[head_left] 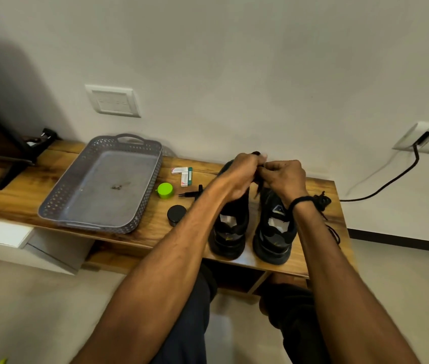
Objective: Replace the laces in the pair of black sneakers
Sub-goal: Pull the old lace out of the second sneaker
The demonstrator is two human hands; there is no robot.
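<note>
sneakers [273, 240] stand side by side on the wooden bench [155, 224]. above their toes we see left hand [239, 177] and right hand [284, 177], fingers curled, pinching a black lace [258, 189] between them.

We've got the black pair standing side by side just right of centre, heels toward us: left-hand sneaker [230, 233], right-hand sneaker [273, 240], pale insoles showing. A black lace [258, 186] dangles above the gap; a loose lace [322, 200] sits bunched further right.

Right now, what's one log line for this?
left hand: pinching lace | right hand: pinching lace | sneakers: upright on bench | loose lace: right of sneakers
</note>
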